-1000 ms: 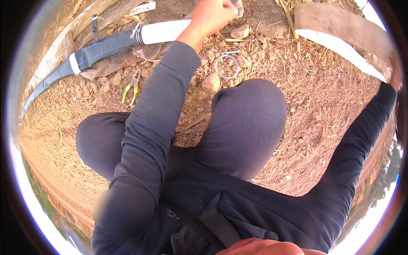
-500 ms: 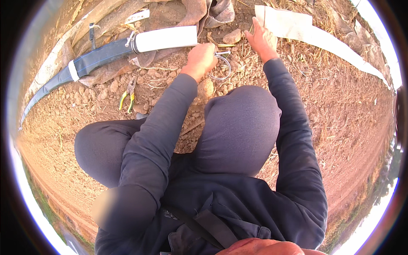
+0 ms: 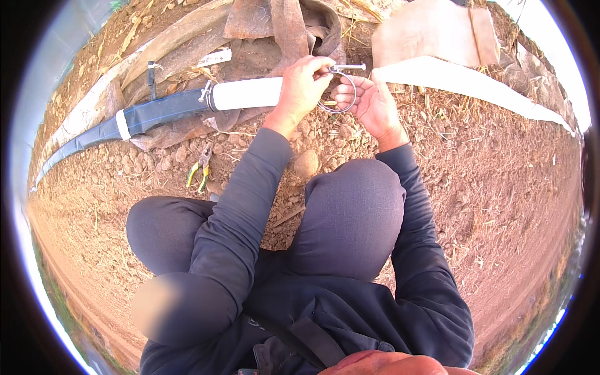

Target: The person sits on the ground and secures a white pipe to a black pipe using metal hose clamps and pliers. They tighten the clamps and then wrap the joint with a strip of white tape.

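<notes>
My left hand (image 3: 304,87) pinches a metal hose clamp (image 3: 355,94), a thin wire ring with a long bolt pointing right. Beside the ring is my right hand (image 3: 374,111), palm turned up and fingers loosely bent; whether they touch the wire I cannot tell. Behind my left hand runs a white pipe (image 3: 247,94), its right end hidden. Its other end sits in a dark blue flat hose (image 3: 165,108), with a second hose clamp (image 3: 209,97) around the joint. A white flat hose (image 3: 462,78) lies beyond my right fingertips, stretching off to the right.
Pliers with yellow-green handles (image 3: 200,172) lie on the dry, cloddy soil at left. Brown crumpled fabric (image 3: 269,19) and a beige folded sheet (image 3: 431,34) lie at the far side. A stone (image 3: 305,164) sits before my knee (image 3: 350,212).
My left hand has lifted the hose clamp and turned it beside the pipe's end. My right hand has drawn back from the white flat hose and come in beside the clamp, palm up.
</notes>
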Motion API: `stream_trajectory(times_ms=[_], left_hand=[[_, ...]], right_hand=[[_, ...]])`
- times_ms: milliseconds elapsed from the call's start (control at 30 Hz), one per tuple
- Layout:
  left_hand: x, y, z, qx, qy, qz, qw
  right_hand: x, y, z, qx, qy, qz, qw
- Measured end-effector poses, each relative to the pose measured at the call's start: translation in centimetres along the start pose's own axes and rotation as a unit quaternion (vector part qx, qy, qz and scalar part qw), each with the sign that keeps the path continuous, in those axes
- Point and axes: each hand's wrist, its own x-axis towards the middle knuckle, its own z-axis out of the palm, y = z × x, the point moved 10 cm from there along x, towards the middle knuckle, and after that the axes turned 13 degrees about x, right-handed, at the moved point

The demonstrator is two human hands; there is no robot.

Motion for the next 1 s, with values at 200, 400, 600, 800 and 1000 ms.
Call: stream_trajectory(times_ms=[200,400,600,800,1000], left_hand=[[-2.3,-2.5,-0.6,-0.053,0.032,-0.039,0.997],[-3.9,-8.7,-6.5,0.098,0.168,-0.153,0.969],[-0.3,-9.2,-1.9,0.374,-0.258,0.053,0.889],[-2.1,-9.3,-2.4,0.482,-0.339,0.133,0.797],[-1.9,-7.3,-5.1,0.427,-0.337,0.161,0.824]], right_hand=[[0.0,1.9,1.6,0.073,-0.084,0.036,0.993],[0.8,5.1,-3.3,0.08,0.07,0.002,0.994],[1.3,7.7,-3.7,0.123,0.055,-0.012,0.991],[1.5,8.9,-3.9,0.027,0.095,-0.011,0.995],[1.3,10.4,-0.1,0.006,-0.034,-0.009,0.999]])
